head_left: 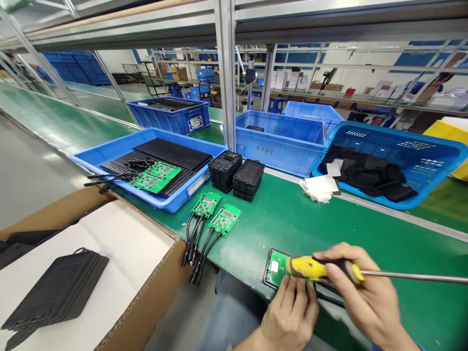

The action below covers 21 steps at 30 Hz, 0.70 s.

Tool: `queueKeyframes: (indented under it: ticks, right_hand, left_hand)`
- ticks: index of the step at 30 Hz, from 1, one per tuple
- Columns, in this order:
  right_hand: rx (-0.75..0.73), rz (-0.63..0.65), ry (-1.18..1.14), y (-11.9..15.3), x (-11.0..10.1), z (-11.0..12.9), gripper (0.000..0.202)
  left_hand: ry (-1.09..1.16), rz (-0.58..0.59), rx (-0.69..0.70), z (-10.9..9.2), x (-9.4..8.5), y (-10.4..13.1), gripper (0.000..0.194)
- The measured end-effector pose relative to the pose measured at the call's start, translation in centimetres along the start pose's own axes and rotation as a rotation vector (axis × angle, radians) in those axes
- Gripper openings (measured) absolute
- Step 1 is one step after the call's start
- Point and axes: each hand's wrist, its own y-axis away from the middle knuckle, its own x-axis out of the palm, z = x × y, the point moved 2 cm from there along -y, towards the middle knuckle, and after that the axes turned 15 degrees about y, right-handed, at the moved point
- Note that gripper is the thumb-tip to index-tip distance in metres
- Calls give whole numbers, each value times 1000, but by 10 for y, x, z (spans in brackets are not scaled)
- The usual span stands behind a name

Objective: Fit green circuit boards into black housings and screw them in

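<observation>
My right hand [360,292] grips a screwdriver [321,269] with a yellow and black handle; its metal shaft points off to the right. My left hand [290,312] rests its fingertips on a green circuit board in a black housing [275,267] at the near edge of the green bench, just under the screwdriver handle. Two more green circuit boards with black cables [215,214] lie to the left on the bench, their cables hanging over the edge.
Two stacks of black housings [237,173] stand behind the boards. A blue tray [146,163] holds black plates and boards. A blue basket [395,163] holds black pads, white papers [320,187] beside it. A cardboard box [91,273] with black covers is at lower left.
</observation>
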Motion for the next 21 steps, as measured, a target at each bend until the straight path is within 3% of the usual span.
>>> queueKeyframes:
  ticks: [3,5,9,12,14,17,21]
  right_hand:
    - [133,-76,0,14,-32,-5,9]
    - [131,-100,-8,27,-43,-6,10]
    - [-82,0,80,41,-35,-8,8]
    - [-183,191,140,38,-15,-12,8]
    - [-172,217,130,33,-10,-14,9]
    - [-146,149,97,25,-13,-8,8]
    - [-128,71,210,7,-23,-7,8]
  left_hand:
    - [152,32,-70,12,-13,-7,30]
    - [330,126,-146,23,-21,-10,36]
    - [665,446,-257,41,-31,-14,109]
    - [691,522,-287,48,-33,-17,128]
    - [702,538,-304,51,-33,-20,133]
    - [714,588,-320,56,-33,-20,135]
    - [651,584,-243,58,-31,-15,101]
